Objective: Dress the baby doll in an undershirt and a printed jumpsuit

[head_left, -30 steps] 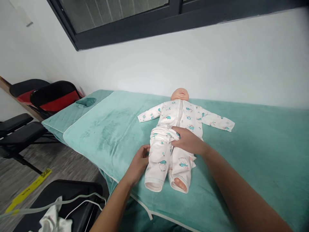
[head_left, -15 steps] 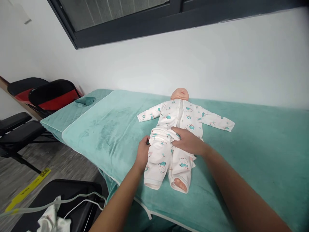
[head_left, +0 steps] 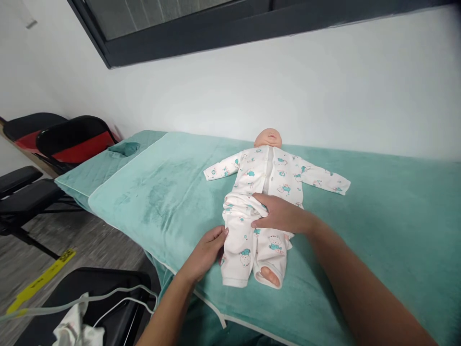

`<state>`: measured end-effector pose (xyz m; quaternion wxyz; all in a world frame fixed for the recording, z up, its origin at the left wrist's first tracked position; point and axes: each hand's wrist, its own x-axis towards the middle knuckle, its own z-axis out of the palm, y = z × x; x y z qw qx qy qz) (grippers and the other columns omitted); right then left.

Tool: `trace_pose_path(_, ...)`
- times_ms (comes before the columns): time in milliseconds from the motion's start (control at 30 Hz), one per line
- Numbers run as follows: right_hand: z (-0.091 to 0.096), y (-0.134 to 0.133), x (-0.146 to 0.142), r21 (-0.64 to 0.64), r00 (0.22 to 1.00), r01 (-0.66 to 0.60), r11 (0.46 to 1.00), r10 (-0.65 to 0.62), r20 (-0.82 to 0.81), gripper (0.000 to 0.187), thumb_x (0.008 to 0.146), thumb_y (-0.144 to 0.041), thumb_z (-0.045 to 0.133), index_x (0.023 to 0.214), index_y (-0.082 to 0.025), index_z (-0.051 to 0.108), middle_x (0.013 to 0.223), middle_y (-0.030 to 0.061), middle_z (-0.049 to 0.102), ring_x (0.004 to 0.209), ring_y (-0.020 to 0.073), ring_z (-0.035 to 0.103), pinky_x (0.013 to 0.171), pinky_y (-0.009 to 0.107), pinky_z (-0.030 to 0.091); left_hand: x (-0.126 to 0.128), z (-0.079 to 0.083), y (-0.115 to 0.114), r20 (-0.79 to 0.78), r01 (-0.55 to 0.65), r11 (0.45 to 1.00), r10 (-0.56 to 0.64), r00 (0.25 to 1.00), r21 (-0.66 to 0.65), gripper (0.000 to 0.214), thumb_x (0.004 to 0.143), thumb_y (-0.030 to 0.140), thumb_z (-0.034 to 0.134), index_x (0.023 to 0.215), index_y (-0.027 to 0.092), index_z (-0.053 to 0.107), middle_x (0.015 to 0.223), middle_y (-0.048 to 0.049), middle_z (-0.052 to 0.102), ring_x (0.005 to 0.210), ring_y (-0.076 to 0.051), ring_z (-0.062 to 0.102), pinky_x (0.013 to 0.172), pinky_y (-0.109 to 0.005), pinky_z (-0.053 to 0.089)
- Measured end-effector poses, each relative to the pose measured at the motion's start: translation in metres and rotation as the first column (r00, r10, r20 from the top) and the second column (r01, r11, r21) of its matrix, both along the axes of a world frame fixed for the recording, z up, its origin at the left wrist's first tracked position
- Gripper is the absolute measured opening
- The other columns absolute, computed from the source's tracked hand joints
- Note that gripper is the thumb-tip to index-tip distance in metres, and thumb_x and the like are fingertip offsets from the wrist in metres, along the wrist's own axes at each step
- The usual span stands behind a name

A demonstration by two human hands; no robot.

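A baby doll point(head_left: 268, 137) lies on its back, dressed in a white printed shirt point(head_left: 249, 174) and matching pants point(head_left: 236, 250). The pants' waist is bunched around the doll's middle. My right hand point(head_left: 279, 212) grips that bunched waist, thumb and fingers closed on the cloth. Lower down, my left hand point(head_left: 208, 250) pinches the outer edge of the pant leg on the left of the view; some of its fingers are hidden under the cloth. Bare toes show in the cuff of the other leg. The shirt front is partly apart, and both sleeves lie spread outward.
A green plush cover point(head_left: 378, 240) lies over the bed, which stands against a white wall. On a black chair point(head_left: 118, 283) at lower left are a crumpled white cloth point(head_left: 77, 327) and pale cables. Folding chairs point(head_left: 77, 139) stand beyond the bed's left end.
My left hand has moved down from the waist to the side of the pant leg. That leg has shifted slightly right. My right hand keeps its hold on the waist.
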<state>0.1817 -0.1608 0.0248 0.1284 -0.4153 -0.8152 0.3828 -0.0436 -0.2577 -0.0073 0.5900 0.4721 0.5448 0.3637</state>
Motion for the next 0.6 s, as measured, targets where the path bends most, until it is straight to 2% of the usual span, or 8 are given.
trace_pose_path(100,0.000,-0.001,-0.001,0.003,1.000,-0.011,1.000,0.011,0.012,0.052,0.080,-0.047,0.064,0.126,-0.024,0.053,0.125,0.0076,0.062,0.104,0.0279,0.059,0.087,0.039,0.044,0.001,-0.006,0.003,0.028,0.011,1.000,-0.011,1.000,-0.023,0.041,0.083,0.058,0.058,0.072,0.018,0.055,0.055,0.0038,0.043,0.059,-0.014,0.046,0.059,-0.025,0.038)
trace_pose_path(233,-0.001,-0.002,-0.004,0.061,1.000,-0.014,0.998,0.014,0.003,0.042,0.081,-0.042,0.063,0.117,-0.023,0.055,0.116,0.0074,0.065,0.099,0.0269,0.059,0.083,0.037,0.043,0.001,-0.013,0.008,0.014,-0.042,0.999,0.042,0.999,0.006,0.040,0.084,0.056,0.057,0.075,0.017,0.055,0.063,0.0033,0.048,0.060,-0.012,0.044,0.057,-0.023,0.035)
trace_pose_path(400,0.001,-0.003,-0.007,0.099,0.997,-0.053,0.994,0.057,-0.043,0.012,0.083,-0.030,0.056,0.093,-0.023,0.053,0.092,0.0013,0.065,0.083,0.0208,0.058,0.073,0.032,0.042,0.006,-0.016,0.021,-0.186,-0.134,0.971,0.171,0.968,0.196,0.037,0.089,0.051,0.048,0.074,0.018,0.054,0.069,0.0018,0.054,0.067,-0.014,0.047,0.062,-0.025,0.037)
trace_pose_path(600,0.002,-0.005,-0.011,0.137,0.990,-0.044,0.990,0.061,-0.124,0.010,0.082,-0.024,0.054,0.091,-0.023,0.054,0.095,0.0014,0.066,0.085,0.0204,0.058,0.075,0.032,0.041,0.018,-0.018,0.034,-0.323,-0.151,0.920,0.275,0.906,0.362,0.031,0.092,0.042,0.042,0.075,0.019,0.054,0.071,-0.0001,0.059,0.069,-0.016,0.050,0.068,-0.028,0.039)
